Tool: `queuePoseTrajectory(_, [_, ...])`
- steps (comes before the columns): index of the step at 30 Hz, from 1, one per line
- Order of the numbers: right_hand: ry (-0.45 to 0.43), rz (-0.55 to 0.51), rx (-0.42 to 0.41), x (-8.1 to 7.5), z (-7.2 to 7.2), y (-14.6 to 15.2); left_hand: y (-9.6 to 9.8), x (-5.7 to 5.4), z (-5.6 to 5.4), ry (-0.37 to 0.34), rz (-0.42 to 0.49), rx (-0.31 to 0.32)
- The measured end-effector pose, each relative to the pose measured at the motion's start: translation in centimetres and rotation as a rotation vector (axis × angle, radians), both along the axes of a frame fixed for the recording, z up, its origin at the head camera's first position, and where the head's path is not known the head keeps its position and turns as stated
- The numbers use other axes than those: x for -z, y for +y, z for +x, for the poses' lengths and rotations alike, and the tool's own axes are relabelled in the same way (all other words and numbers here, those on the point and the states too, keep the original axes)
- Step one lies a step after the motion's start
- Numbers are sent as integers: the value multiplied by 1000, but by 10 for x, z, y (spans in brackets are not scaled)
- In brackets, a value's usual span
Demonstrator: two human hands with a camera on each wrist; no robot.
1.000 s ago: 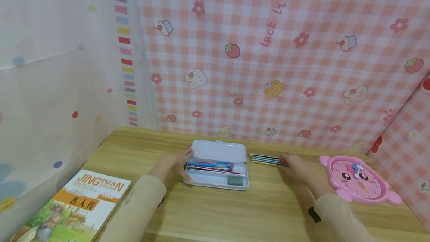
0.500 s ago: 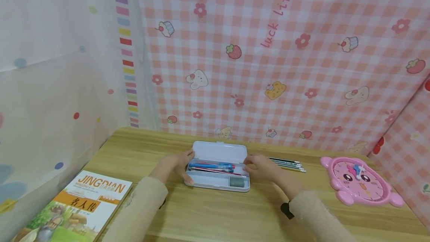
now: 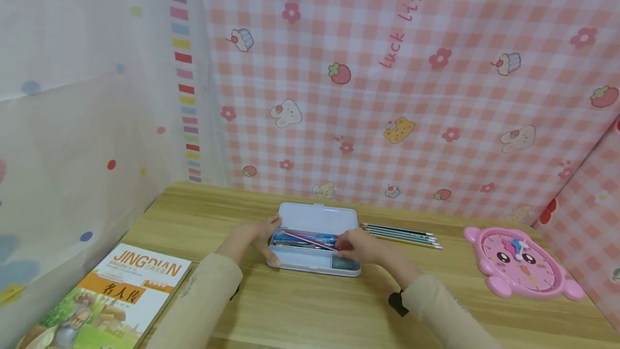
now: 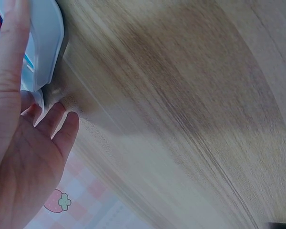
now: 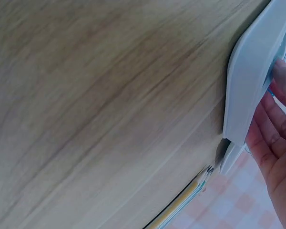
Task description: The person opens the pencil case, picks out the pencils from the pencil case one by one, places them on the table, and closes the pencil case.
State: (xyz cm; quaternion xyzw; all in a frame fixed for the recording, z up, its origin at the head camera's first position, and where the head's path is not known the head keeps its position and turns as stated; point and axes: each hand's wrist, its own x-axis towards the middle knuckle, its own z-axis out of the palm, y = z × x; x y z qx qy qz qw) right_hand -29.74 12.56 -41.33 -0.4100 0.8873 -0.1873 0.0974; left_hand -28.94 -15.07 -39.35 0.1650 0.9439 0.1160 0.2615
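Book (image 3: 121, 284) reads "JINGDIAN"; left fingers (image 3: 273, 221) grip pencil case (image 3: 301, 258), right fingers (image 3: 345, 240) pinch slim stick (image 3: 308, 239).

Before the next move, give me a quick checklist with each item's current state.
1. Lid open: ok, folded back.
2. Left hand on pencil case: ok, holding its left end.
3. Right hand gripping pens: cannot tell, contact hidden.
4. Pens aligned: not ok, a red-striped one slants across others.
5. Pencils together: ok, side by side right of the case.
6. Clock clear of both hands: ok.
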Motion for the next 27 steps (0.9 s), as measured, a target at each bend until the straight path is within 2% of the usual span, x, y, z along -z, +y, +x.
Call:
queuePoseTrajectory(7, [53,-11,-23,1,1,0,1,1,-2,5,-5,1])
queuePoseTrajectory(12, [61,-26,6,-1,2,-1,0,3,-3,4,-10,2])
queuePoseTrajectory(16, [118,-49,25,-6,5,2,0,3,-4,-2,-11,-3])
queuePoseTrajectory(21, [175,-86,29,-11,6,15,1,2,-4,-13,-13,-11])
queuePoseTrajectory(27, [232,-118,50,-12,3,45,2,1,-2,-17,-23,-12])
